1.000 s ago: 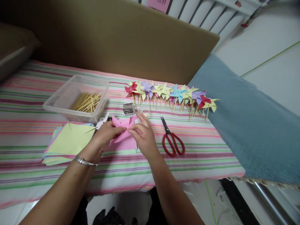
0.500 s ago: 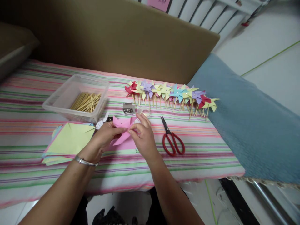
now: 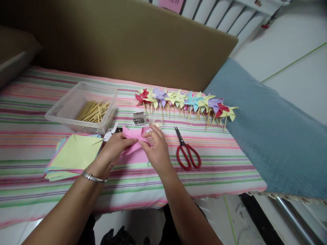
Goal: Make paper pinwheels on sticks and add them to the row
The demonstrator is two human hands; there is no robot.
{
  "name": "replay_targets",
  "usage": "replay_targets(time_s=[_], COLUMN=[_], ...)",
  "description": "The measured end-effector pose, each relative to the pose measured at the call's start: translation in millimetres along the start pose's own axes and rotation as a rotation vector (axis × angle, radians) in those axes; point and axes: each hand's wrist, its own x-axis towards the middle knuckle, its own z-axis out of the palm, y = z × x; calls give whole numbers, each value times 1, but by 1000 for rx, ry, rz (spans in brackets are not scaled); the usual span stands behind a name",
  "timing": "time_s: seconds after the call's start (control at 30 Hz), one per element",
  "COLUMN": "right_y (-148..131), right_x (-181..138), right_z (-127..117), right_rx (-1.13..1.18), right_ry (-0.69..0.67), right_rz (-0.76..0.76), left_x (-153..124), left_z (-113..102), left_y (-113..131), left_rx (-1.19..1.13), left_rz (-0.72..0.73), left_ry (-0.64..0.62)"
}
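Between my hands is a pink paper pinwheel (image 3: 130,149), its corners folded in toward the middle and no stick visible on it. My left hand (image 3: 116,146) grips it from the left, thumb pressed near the centre. My right hand (image 3: 157,149) pinches the paper at the centre from the right, other fingers raised. Whatever lies under the fingertips is hidden. Beneath the pinwheel a flat pink sheet (image 3: 138,158) rests on the cloth. Just behind stand a small open box of metal pins (image 3: 139,119) and a round clear dish (image 3: 156,121).
A stack of coloured paper sheets (image 3: 76,153) lies left, below a clear plastic tub (image 3: 57,114) of wooden sticks (image 3: 93,111). Red-handled scissors (image 3: 187,154) lie right. Finished pinwheels (image 3: 193,100) form a row at the back, before a brown board (image 3: 143,44). Striped cloth (image 3: 217,177) covers the table.
The pinwheel has tilted a little and its lower blade has shifted up between my hands. My right fingers have moved slightly at the centre. Everything else lies as before.
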Motion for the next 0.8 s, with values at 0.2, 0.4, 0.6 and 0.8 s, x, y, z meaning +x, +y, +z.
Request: replay_targets(time_s=[0.2, 0.4, 0.6, 0.8], right_y=[3, 2, 8, 4], right_x=[5, 1, 0, -1], right_z=[0, 4, 7, 4], right_rx=[445, 658, 650, 614], right_ry=[55, -237, -231, -248], right_rz=[395, 508, 538, 507], left_x=[0, -10, -11, -13], left_z=[-3, 10, 14, 15], left_y=[2, 4, 0, 1], left_rx=[-11, -66, -132, -132], left_rz=[35, 46, 35, 54], left_ry=[59, 29, 18, 24])
